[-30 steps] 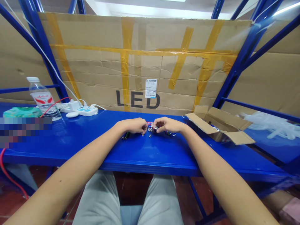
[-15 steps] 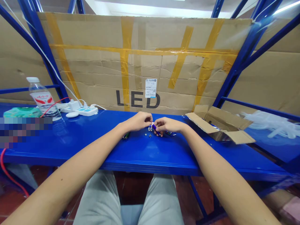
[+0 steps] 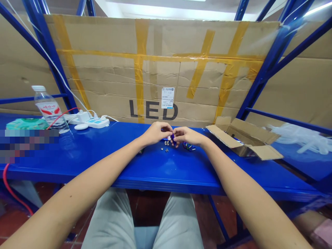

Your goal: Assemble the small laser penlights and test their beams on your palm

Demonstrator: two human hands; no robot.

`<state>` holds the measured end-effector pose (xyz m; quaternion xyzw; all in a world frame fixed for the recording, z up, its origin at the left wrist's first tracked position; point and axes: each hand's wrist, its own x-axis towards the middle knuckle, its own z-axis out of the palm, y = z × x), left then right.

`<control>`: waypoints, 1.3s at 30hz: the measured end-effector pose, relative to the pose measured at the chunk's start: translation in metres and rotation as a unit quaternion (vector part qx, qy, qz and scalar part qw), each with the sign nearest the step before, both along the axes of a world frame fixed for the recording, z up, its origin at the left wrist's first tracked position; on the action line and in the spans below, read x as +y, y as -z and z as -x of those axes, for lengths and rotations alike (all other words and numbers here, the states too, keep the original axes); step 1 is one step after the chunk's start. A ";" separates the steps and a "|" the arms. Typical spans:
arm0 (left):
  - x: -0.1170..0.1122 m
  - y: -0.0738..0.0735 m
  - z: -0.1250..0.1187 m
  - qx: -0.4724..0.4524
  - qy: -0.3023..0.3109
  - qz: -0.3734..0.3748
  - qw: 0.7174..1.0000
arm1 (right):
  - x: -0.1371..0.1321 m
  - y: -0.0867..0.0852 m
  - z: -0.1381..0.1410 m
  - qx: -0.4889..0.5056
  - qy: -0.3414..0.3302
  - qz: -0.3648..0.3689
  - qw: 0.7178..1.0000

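My left hand (image 3: 156, 132) and my right hand (image 3: 187, 135) meet just above the blue table (image 3: 109, 162), fingertips pinched together. Between them sits a small purple part (image 3: 172, 138), gripped by my right fingers and touched by my left ones. Under the hands lie several small silvery metal pieces (image 3: 164, 149). A thin dark wired part (image 3: 190, 148) rests just right of my right hand. Something dark lies half hidden under my left wrist (image 3: 140, 151).
An open cardboard box (image 3: 243, 138) stands at the right. A water bottle (image 3: 49, 110), a white power strip (image 3: 90, 121) and a green tissue pack (image 3: 26, 123) sit at the left. A cardboard sheet (image 3: 155, 69) marked LED backs the table. Clear plastic bags (image 3: 301, 136) lie far right.
Both hands have lifted off the table and come together. My right hand has swapped a silvery piece for the purple part, and my left fingers now pinch at it.
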<state>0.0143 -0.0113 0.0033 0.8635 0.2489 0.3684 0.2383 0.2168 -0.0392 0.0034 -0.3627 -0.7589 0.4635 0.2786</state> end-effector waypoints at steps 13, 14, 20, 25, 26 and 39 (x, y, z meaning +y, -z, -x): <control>0.001 -0.014 0.018 0.140 -0.001 -0.013 0.990 | 0.004 0.003 -0.002 0.001 -0.001 -0.005 1.000; 0.002 -0.017 0.022 0.200 -0.011 -0.024 0.979 | 0.003 0.003 -0.002 -0.008 0.000 -0.003 1.000; -0.003 -0.022 0.032 0.401 -0.015 0.024 0.916 | 0.001 0.000 -0.001 -0.046 0.002 0.001 0.999; -0.007 -0.015 0.019 0.403 0.018 -0.009 0.915 | 0.000 -0.001 -0.001 -0.048 0.002 0.003 0.999; -0.008 -0.013 0.017 0.405 0.020 -0.019 0.914 | 0.000 -0.001 -0.002 -0.049 0.000 0.002 0.999; -0.007 -0.012 0.014 0.192 -0.055 -0.088 0.976 | 0.003 0.002 -0.003 -0.056 -0.026 0.003 0.998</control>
